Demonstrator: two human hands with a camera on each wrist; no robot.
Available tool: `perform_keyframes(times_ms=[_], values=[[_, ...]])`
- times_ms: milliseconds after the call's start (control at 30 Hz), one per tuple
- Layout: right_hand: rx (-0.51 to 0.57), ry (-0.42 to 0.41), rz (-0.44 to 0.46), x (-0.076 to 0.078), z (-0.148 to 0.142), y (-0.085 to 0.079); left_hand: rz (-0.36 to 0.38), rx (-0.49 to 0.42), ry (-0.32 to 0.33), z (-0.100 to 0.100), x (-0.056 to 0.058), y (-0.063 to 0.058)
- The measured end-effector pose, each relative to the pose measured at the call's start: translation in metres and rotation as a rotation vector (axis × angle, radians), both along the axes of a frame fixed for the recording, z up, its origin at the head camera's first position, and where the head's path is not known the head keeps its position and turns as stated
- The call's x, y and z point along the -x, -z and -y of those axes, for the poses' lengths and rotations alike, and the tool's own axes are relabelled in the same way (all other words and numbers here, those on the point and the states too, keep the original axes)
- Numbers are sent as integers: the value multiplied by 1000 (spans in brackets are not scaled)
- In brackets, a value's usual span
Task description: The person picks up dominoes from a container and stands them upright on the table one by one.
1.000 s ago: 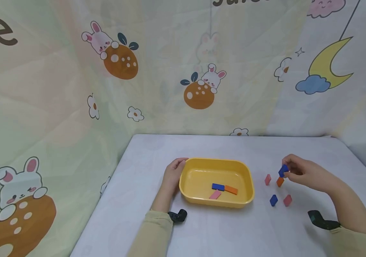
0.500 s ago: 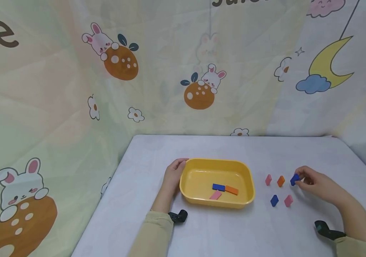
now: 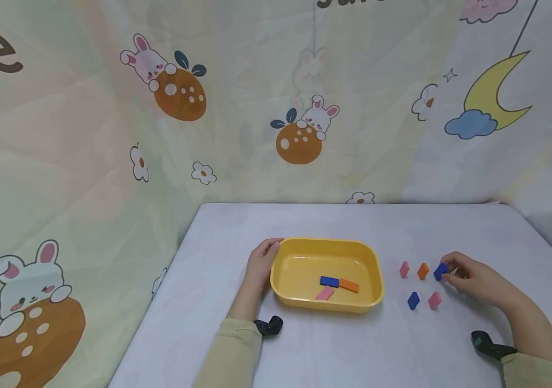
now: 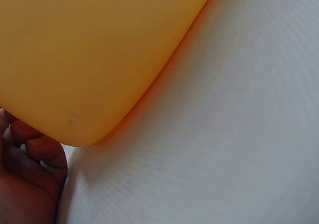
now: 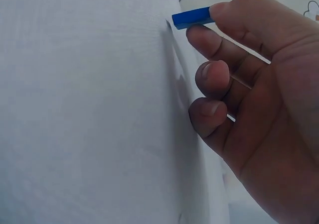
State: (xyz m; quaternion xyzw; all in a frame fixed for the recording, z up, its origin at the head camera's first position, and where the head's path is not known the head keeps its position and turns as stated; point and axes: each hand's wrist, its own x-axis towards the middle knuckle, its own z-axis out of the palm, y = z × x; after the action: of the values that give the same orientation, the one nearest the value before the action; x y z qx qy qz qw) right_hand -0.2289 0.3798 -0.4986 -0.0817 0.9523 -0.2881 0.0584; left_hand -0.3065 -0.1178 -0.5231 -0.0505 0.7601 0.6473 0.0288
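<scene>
A yellow tray stands on the table, and my left hand holds it at its left side. In the left wrist view, curled fingers lie against the tray's wall. Between thumb and forefinger my right hand pinches a blue diamond-shaped block, seen edge-on as a blue block in the right wrist view. To its left are an orange block and a pink block. Nearer me lie another blue block and another pink block.
Inside the tray lie a blue piece, an orange piece and a pink piece. A white cloth covers the table. Behind it hangs a printed curtain.
My right hand has moved the blue block from just behind the orange block to its right side, nearer me. The left hand and the tray stay where they were.
</scene>
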Motion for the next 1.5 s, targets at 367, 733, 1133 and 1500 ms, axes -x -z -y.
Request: perform_keyframes(times_ms=[367, 733, 1133, 1500], values=[[-32, 13, 8, 5, -4, 5, -2, -8, -5, -1, 1, 2], [-42, -8, 15, 8, -4, 7, 9, -8, -9, 1, 1, 2], [-35, 22, 83, 4, -6, -7, 3, -17, -5, 0, 1, 2], [-52, -58, 7, 11, 33, -65, -19, -9, 3, 1, 2, 2]])
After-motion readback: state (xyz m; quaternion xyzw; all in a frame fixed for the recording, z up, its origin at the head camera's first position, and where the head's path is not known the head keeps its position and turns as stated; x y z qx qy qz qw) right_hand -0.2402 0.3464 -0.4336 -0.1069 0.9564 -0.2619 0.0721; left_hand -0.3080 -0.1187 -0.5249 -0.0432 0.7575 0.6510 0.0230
